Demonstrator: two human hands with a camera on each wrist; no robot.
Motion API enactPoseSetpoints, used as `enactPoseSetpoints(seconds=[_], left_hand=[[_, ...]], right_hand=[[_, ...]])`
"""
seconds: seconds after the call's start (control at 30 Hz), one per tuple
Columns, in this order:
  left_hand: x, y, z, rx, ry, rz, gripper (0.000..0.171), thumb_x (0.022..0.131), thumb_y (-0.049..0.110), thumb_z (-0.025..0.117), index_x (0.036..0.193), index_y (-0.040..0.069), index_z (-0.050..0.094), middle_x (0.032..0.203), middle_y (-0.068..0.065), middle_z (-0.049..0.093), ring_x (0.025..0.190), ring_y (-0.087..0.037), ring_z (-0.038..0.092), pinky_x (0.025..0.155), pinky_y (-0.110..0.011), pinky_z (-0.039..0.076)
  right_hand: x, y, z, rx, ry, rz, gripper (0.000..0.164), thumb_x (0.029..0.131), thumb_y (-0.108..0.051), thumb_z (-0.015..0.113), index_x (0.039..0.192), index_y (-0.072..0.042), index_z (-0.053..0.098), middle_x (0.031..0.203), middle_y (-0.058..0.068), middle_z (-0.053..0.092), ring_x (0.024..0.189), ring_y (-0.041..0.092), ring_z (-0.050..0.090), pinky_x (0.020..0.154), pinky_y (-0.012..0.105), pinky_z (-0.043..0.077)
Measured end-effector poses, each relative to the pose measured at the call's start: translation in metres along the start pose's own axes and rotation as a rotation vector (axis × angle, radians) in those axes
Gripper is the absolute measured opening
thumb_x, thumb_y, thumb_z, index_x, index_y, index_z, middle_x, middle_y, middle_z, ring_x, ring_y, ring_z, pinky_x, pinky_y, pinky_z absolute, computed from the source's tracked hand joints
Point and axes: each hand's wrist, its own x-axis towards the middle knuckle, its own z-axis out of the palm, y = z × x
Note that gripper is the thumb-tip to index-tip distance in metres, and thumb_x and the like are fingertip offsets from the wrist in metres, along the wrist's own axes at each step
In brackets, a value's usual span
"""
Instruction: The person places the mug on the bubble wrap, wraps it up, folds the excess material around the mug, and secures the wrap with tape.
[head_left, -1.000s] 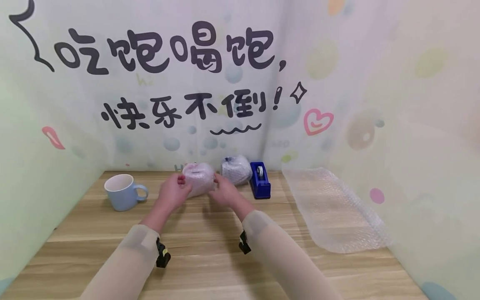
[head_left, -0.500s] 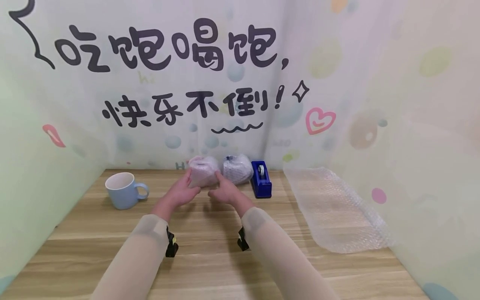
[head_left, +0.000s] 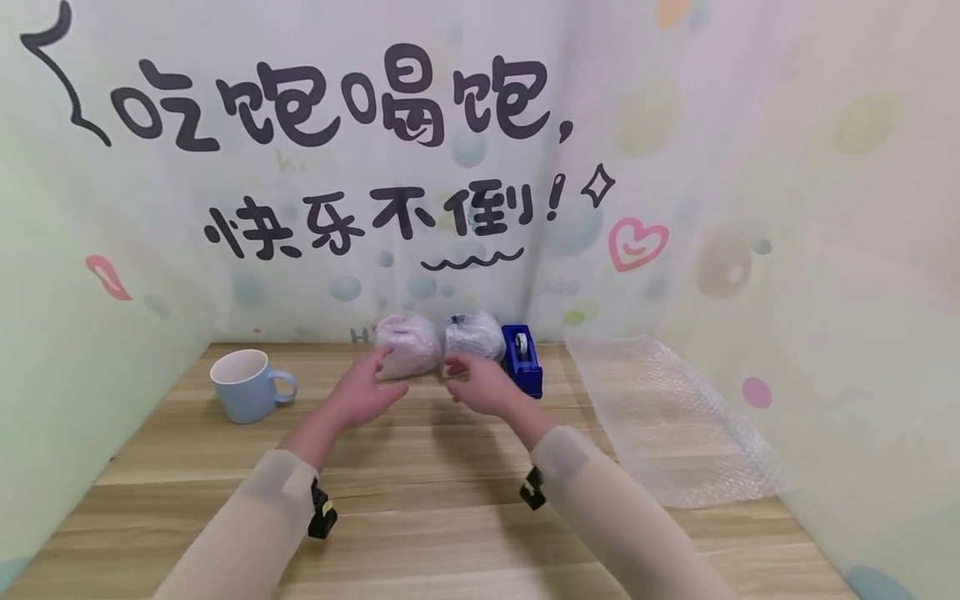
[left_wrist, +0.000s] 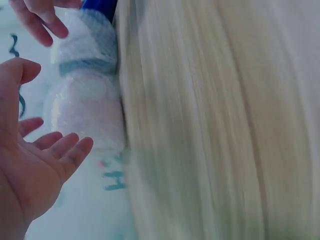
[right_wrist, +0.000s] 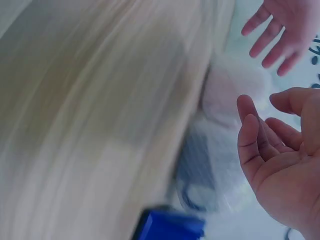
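Nearest, two pale sleeves, the left (head_left: 240, 517) and the right (head_left: 630, 512), reached forward over the wood-grained bench (head_left: 420, 542), with a small black device showing at each wrist, one on the left (head_left: 322, 512) and one on the right (head_left: 533, 489). Beyond them were the two bare hands. The left hand (head_left: 367, 392) was loose, its fingers spread and gripping nothing, just in front of the pinkish bundle (head_left: 411, 343). The right hand (head_left: 483, 387) had its fingers softly bent — relaxed, unclenched, with nothing in its grasp — in front of the whitish bundle (head_left: 482, 333). Off to the right lay a clear bubble-wrap sheet (head_left: 675, 425), running from the back of the bench toward the near side, and at the left stood an upright light-blue mug (head_left: 246, 390), its handle pointing right. Farther back, a blue tape dispenser (head_left: 528, 379) (a small pale roll sat in it) stood just to the right of the whitish bundle. Both bundles, wrapped in clear bubble film, rested side by side at the rear of the bench, by the patterned wall hanging (head_left: 300, 292) with its big dark lettering (head_left: 412, 96) and pink heart (head_left: 637, 244).
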Motion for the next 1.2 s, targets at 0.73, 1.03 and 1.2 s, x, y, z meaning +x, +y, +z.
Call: enactPoseSetpoints(seconds=[0.73, 1.03, 1.2], left_hand=[[-0.072, 0.01, -0.002, 0.242, 0.005, 0.3, 0.049, 0.1, 0.021, 0.075, 0.146, 0.004, 0.066, 0.147, -0.017, 0.066, 0.136, -0.04, 0.065, 0.114, -0.062, 0.054], [-0.081, 0.007, 0.003, 0.236, 0.003, 0.28, 0.045, 0.101, 0.018, 0.074, 0.144, 0.004, 0.067, 0.145, -0.016, 0.068, 0.136, -0.04, 0.065, 0.115, -0.061, 0.054], [-0.082, 0.007, 0.005, 0.229, 0.033, 0.309, 0.042, 0.1, 0.017, 0.075, 0.14, 0.005, 0.07, 0.142, -0.014, 0.069, 0.133, -0.038, 0.067, 0.113, -0.06, 0.055]], right_hand=[[-0.145, 0.127, -0.134, -0.445, 0.049, 0.153, 0.016, 0.097, -0.005, 0.069, 0.109, 0.006, 0.072, 0.095, 0.014, 0.075, 0.087, 0.029, 0.073, 0.081, 0.047, 0.063], [-0.164, 0.161, -0.12, -0.418, -0.065, 0.34, 0.04, 0.094, -0.021, 0.082, 0.065, -0.012, 0.057, 0.055, -0.005, 0.049, 0.053, 0.011, 0.047, 0.057, 0.027, 0.042], [-0.165, 0.167, -0.119, -0.452, 0.0, 0.246, 0.019, 0.094, -0.011, 0.076, 0.08, -0.008, 0.063, 0.064, 0.0, 0.059, 0.061, 0.014, 0.056, 0.065, 0.032, 0.049]])
